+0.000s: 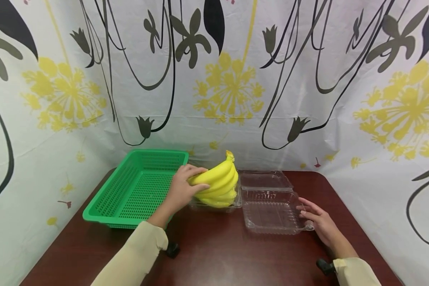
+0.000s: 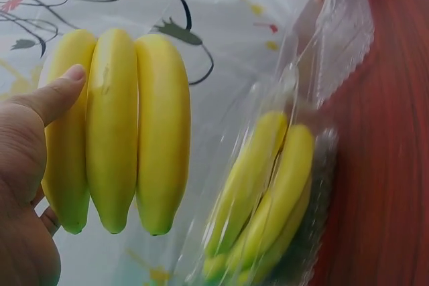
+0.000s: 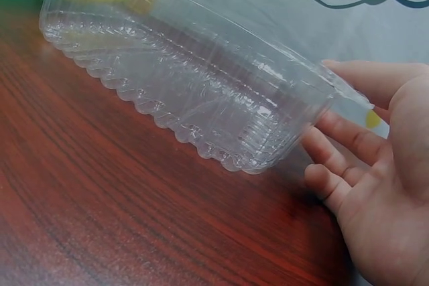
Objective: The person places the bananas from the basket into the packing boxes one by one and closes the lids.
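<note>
In the head view my left hand [image 1: 184,186] grips a bunch of yellow bananas [image 1: 218,182], its stem end pointing up and right. The left wrist view shows the thumb [image 2: 64,92] across the front of the bunch. Close to it is a transparent plastic container [image 2: 326,182] with more bananas [image 2: 278,199] in it. To the right lies a second transparent plastic container [image 1: 269,216] with its hinged lid [image 1: 262,180] folded back. My right hand [image 1: 319,222] holds this container's right edge, thumb side at the rim and the other fingers by the wall below.
A green perforated basket [image 1: 105,222] stands at the back left of the dark red-brown table [image 1: 218,254]. Patterned white cloth [image 1: 236,135] hangs behind the table and along both sides. Dark wrist devices [image 1: 172,250] sit at both sleeves.
</note>
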Demonstrator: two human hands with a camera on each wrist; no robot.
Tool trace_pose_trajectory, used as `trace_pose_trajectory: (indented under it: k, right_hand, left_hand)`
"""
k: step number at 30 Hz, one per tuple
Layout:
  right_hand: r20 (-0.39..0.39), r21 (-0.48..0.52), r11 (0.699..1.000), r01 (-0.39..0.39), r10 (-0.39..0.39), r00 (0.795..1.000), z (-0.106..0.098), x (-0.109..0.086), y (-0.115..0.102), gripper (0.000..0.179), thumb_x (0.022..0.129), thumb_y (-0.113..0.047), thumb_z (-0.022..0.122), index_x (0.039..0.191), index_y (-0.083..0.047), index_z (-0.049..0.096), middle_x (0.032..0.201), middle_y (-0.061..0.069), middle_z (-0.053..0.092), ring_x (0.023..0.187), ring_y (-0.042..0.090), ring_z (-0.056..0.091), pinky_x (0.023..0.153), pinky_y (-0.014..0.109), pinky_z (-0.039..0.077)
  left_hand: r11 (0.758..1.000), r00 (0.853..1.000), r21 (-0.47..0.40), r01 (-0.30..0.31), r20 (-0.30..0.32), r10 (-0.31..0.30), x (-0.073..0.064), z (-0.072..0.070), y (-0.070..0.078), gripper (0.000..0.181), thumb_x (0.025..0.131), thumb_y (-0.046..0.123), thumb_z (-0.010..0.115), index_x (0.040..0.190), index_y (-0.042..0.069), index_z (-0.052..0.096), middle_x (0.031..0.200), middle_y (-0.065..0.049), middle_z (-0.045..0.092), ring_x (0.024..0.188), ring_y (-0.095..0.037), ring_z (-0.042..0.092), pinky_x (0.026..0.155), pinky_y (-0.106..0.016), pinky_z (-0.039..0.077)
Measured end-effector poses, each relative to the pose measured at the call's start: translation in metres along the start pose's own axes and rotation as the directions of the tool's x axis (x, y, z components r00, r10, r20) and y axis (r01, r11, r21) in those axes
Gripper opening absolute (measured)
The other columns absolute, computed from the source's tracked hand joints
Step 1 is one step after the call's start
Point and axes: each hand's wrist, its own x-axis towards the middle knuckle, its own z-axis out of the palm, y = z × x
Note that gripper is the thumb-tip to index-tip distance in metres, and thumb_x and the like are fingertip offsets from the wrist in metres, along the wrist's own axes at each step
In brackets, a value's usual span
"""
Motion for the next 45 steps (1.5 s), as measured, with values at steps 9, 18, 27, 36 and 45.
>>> trace_pose_trajectory:
  k: [9, 18, 27, 36, 45]
  right_hand:
    - [0.017, 0.042, 0.998, 0.037, -0.038, 0.999, 0.001, 0.0, 0.008, 0.052, 0.101, -0.009, 0.052, 0.15, -0.003, 0.034, 0.118, -0.003, 0.063, 0.1, 0.016, 0.061, 0.076, 0.028, 0.051]
    - [0.011, 0.048, 0.998, 0.046, -0.046, 0.999, -0.001, -0.002, 0.006, 0.051, 0.101, -0.009, 0.052, 0.149, -0.005, 0.035, 0.118, -0.002, 0.063, 0.1, 0.015, 0.06, 0.074, 0.027, 0.051]
    - [-0.016, 0.002, 1.0, -0.012, 0.012, 1.0, 0.002, -0.002, 0.001, 0.054, 0.1, -0.014, 0.055, 0.149, -0.005, 0.035, 0.117, -0.004, 0.062, 0.1, 0.014, 0.06, 0.074, 0.027, 0.051]
    - [-0.027, -0.075, 0.997, -0.018, 0.016, 1.0, 0.003, -0.004, -0.003, 0.054, 0.101, -0.018, 0.054, 0.15, -0.005, 0.034, 0.12, -0.001, 0.06, 0.103, 0.014, 0.059, 0.08, 0.027, 0.051]
    - [-0.05, -0.076, 0.996, -0.037, 0.033, 0.998, 0.005, -0.004, -0.003, 0.056, 0.101, -0.021, 0.055, 0.15, -0.004, 0.034, 0.121, 0.0, 0.06, 0.102, 0.014, 0.059, 0.08, 0.027, 0.051]
  left_hand:
    - [0.994, 0.999, -0.097, 0.053, 0.002, -0.053, 0.004, 0.046, 0.018, 0.045, 0.073, 0.038, 0.083, 0.115, 0.024, 0.072, 0.104, 0.008, 0.062, 0.097, -0.016, 0.051, 0.081, -0.037, 0.044]
    - [0.91, 0.986, -0.382, 0.162, 0.016, -0.169, 0.007, 0.088, 0.03, 0.042, 0.076, 0.031, 0.084, 0.115, 0.021, 0.072, 0.107, 0.005, 0.064, 0.093, -0.014, 0.057, 0.074, -0.03, 0.053]
    - [0.848, 0.966, -0.474, 0.235, 0.017, -0.258, 0.007, 0.121, 0.046, 0.041, 0.079, 0.014, 0.082, 0.118, 0.008, 0.07, 0.107, -0.006, 0.065, 0.093, -0.023, 0.059, 0.071, -0.031, 0.051]
    - [0.849, 0.969, -0.473, 0.234, 0.044, -0.243, -0.002, 0.147, 0.049, 0.041, 0.076, 0.025, 0.084, 0.115, 0.02, 0.073, 0.101, 0.007, 0.064, 0.088, -0.011, 0.057, 0.072, -0.027, 0.051]
    - [0.961, 0.98, -0.21, 0.178, 0.125, -0.154, -0.015, 0.169, 0.046, 0.046, 0.073, 0.038, 0.084, 0.116, 0.027, 0.073, 0.106, 0.013, 0.063, 0.098, -0.008, 0.055, 0.082, -0.023, 0.048]
